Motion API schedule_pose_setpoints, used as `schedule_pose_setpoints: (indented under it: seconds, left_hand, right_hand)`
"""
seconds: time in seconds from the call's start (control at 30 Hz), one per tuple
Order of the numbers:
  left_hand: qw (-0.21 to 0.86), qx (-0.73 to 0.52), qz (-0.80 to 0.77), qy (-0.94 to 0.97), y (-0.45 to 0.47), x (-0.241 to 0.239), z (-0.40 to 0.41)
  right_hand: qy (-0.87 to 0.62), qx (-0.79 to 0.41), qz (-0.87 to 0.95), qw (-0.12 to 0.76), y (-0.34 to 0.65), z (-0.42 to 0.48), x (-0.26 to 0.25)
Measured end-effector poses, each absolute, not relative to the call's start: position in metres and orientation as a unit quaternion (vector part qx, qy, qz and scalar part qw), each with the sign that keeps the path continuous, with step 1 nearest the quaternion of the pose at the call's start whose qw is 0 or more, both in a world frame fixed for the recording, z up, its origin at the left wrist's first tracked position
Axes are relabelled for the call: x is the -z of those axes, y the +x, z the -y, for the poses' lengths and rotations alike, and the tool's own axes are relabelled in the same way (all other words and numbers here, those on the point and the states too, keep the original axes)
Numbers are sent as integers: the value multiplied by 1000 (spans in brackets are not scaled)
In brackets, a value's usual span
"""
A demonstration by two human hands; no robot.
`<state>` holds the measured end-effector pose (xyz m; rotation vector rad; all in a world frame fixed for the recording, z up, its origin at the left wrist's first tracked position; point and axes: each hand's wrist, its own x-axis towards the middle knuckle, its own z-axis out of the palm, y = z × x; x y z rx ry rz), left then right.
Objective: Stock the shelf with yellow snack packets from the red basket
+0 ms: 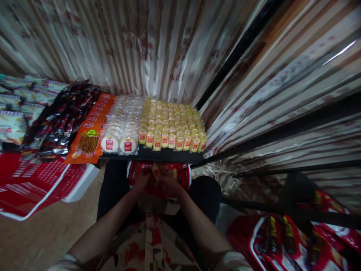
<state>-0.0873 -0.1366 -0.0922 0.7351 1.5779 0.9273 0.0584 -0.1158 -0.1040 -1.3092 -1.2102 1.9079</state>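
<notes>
Over a red plastic basket (184, 174) with a white rim, between my knees, both hands are low and close together. My right hand (168, 180) is closed on a small yellow wrapped snack (155, 171) with a red label. To its left, my left hand (143, 178) reaches into the basket; its fingers are too dark to make out. Just beyond the hands, tight rows of similar yellow wrapped snacks (172, 130) stand on a black shelf (169, 156). Beside them are two rows of round white crackers (128, 145) in clear wrappers.
Left along the shelf lie an orange snack bag (90, 135), dark shiny packets (63, 120) and white bags (11, 128). Another red basket (31, 184) is below them. At lower right, a red basket (242, 233) holds red packets (295, 237). Striped curtain (169, 49) hangs behind.
</notes>
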Motion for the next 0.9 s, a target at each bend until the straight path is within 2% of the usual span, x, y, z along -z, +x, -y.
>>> schedule_pose_setpoints:
  seconds: [0.1,0.3,0.47,0.57,0.7,0.8,0.9]
  left_hand:
    - [568,-418,-637,312,-95,75,138]
    - [568,-503,-588,281,-108,46,139]
    - [579,-556,-569,178,-114,32,140]
    - [615,-559,-538,143,-111,27,143]
    - [625,-564,-520,145,-103,20,145]
    - [603,-558,-540,184,-100,18,139]
    - [507,-553,-615,243,-103,26,133]
  right_hand:
    - [-432,-781,363,267,56,119,84]
    - [-448,-767,388,246,48,116,46]
    - [-459,-734,375,334,40,105,28]
    - [-468,-676,411,394,35,96,18]
    - [-474,-590,495,426,25,78,2]
    - [-476,-510,596,398,17,63,-11]
    - [-470,-416,704,333,6,49,-23]
